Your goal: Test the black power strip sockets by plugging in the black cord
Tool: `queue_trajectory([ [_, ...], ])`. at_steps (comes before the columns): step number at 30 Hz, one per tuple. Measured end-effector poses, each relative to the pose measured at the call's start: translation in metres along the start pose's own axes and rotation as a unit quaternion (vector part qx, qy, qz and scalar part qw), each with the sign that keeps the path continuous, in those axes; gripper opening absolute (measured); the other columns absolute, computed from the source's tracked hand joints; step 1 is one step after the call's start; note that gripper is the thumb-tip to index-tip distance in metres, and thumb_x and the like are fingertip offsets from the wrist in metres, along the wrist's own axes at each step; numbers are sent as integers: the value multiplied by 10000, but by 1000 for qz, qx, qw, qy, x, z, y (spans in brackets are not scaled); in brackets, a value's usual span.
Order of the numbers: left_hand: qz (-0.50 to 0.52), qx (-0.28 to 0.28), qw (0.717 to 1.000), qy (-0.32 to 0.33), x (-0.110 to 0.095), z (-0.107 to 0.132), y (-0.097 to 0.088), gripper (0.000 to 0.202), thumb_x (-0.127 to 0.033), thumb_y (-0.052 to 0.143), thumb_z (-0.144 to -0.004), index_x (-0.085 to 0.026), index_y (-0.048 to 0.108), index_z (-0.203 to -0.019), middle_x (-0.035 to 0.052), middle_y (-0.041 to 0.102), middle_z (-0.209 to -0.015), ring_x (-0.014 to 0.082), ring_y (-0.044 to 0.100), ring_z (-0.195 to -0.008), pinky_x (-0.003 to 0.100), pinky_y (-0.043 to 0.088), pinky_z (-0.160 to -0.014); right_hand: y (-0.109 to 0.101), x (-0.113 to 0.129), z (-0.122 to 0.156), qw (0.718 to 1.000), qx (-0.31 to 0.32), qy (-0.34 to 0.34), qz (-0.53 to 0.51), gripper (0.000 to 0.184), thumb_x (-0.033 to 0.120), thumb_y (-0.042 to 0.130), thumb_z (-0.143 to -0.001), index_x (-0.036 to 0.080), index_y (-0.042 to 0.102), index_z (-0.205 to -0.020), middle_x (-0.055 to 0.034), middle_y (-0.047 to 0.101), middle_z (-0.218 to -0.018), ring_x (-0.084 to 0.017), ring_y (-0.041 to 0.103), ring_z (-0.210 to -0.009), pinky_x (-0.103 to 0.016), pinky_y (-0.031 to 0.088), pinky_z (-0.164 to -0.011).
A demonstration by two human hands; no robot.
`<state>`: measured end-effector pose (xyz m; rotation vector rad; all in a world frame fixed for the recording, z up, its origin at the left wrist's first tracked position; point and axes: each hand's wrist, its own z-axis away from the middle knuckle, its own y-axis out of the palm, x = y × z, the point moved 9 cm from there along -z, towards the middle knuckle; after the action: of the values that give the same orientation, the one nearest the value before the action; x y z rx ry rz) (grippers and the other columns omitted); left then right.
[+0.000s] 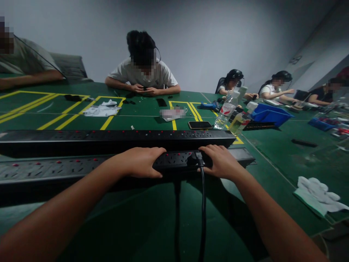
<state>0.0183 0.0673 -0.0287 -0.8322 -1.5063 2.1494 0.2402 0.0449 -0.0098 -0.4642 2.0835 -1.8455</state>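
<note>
A long black power strip (102, 164) with red switches lies across the green table in front of me. My left hand (143, 161) grips it near the middle, thumb on the near side and fingers over the far side. Further right, my right hand (218, 160) is closed round the same strip in a like way. Between the hands, beside my right fingers, a black plug (195, 159) sits on the strip's sockets. Its black cord (203, 211) hangs down toward me. Just behind lies a second black power strip (122, 137), parallel to the first.
Beyond the strips are a phone (200, 125), a water bottle (225, 111), a bottle of yellowish liquid (240, 122) and a blue bin (269, 114). White gloves (319, 193) lie at the right edge. Across the table a person (144, 69) handles something small; several other people sit around.
</note>
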Motion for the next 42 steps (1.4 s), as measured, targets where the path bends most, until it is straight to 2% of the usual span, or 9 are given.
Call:
queue_trajectory([
  [6, -3, 7, 1000, -4, 0, -2, 2, 881, -680, 594, -725, -303, 301, -1465, 72, 516, -1402, 299, 574, -1154, 397, 452, -928, 2, -9, -3, 1000, 8, -4, 14, 716, 667, 644, -716, 218, 566, -1268, -108, 637, -1147, -290, 578, -1005, -402, 378, -841],
  [11, 0, 8, 1000, 18, -8, -2, 1, 876, -672, 575, -751, -349, 231, -1489, 54, 484, -1434, 289, 556, -1184, 387, 440, -941, -2, -29, 6, 1000, 16, 6, 16, 679, 591, 713, -693, 228, 578, -1251, -94, 636, -1160, -274, 580, -997, -383, 377, -833],
  [19, 12, 10, 1000, 15, -7, -5, 3, 864, -653, 577, -765, -326, 242, -1491, 65, 497, -1418, 288, 537, -1203, 386, 419, -971, 0, -7, 3, 1000, -10, -18, -8, 732, 705, 623, -722, 206, 555, -1253, -113, 643, -1110, -286, 583, -971, -383, 382, -799],
  [25, 4, 8, 1000, 19, -10, -3, 1, 864, -650, 568, -777, -333, 215, -1498, 68, 476, -1432, 292, 533, -1204, 396, 426, -967, 1, -23, 3, 999, -9, -32, -7, 774, 744, 637, -674, 218, 572, -1237, -109, 652, -1099, -293, 595, -976, -383, 388, -787],
  [30, -8, -6, 1000, 28, -11, -2, -2, 849, -634, 564, -792, -348, 198, -1503, 64, 461, -1447, 294, 529, -1213, 410, 419, -978, 2, -50, 11, 1000, 6, -12, -24, 744, 692, 679, -675, 223, 581, -1245, -122, 644, -1123, -297, 593, -979, -391, 414, -805],
  [33, -20, -14, 999, 30, -9, -4, -1, 863, -634, 563, -792, -334, 188, -1510, 76, 447, -1460, 294, 509, -1242, 407, 413, -987, 3, -56, 14, 998, 20, 4, -51, 728, 648, 696, -688, 229, 570, -1269, -132, 629, -1153, -308, 578, -1016, -412, 423, -841],
  [36, -26, -22, 999, 35, -8, -5, 1, 865, -639, 555, -796, -313, 194, -1511, 83, 458, -1450, 286, 508, -1245, 395, 413, -987, -1, -57, 15, 994, 25, -2, -104, 654, 529, 699, -729, 230, 555, -1293, -127, 605, -1209, -321, 545, -1092, -444, 413, -901],
  [39, -47, -54, 996, 51, -15, -6, 1, 839, -629, 535, -816, -282, 215, -1510, 89, 443, -1460, 284, 508, -1235, 393, 402, -992, -17, -55, 17, 981, -27, -31, -190, 478, 368, 575, -815, 219, 564, -1269, -111, 590, -1232, -302, 519, -1138, -445, 395, -943],
  [42, -91, -108, 987, 79, -36, -11, 0, 789, -594, 501, -851, -240, 239, -1505, 104, 405, -1486, 294, 464, -1264, 416, 355, -1024, -36, -59, 19, 964, -117, 14, -237, 337, 313, 469, -853, 196, 618, -1132, -89, 637, -1040, -262, 570, -974, -394, 426, -835],
])
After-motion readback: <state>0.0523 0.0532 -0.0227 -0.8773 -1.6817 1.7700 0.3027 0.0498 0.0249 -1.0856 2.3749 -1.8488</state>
